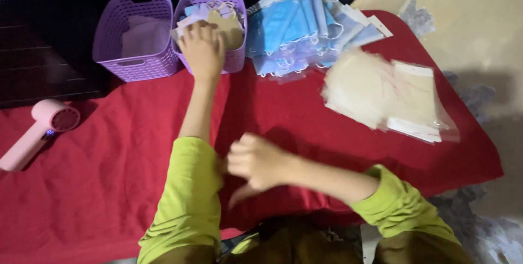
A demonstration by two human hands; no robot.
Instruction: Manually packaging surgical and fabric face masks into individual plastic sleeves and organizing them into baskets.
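- Two purple baskets sit at the upper left of the frame: the left basket (133, 35) holds something pale that you cannot make out, and the right basket (235, 24) holds packed masks (226, 22) in thin wrappers.
- Your left hand (202, 51) reaches up into the right basket, palm down, fingers spread flat on the packed masks. Whether it pinches one or only rests on them, you cannot tell.
- Your right hand (256, 161) hangs at lower centre, above the red cloth (109, 155), loosely curled and blurred; nothing shows in it.
- Just right of the baskets, at upper centre, lies a heap of blue face masks (305, 30), overlapping and fanned out, touching the right basket's side.
- Further right, a pile of clear plastic sleeves (387, 95) rests on the cloth, near the blue heap.
- Judging by their look, the masks are very light and soft, and bend at any touch. The wrappers look slick, so a stack may well slide. Pinch one by an edge or corner, thumb on top and fingers beneath, rather than pressing from above.
- Ear loops on the loose blue masks could snag one another, so lift one slowly.
- At far left lies a pink handheld fan (43, 128), well apart from both hands.
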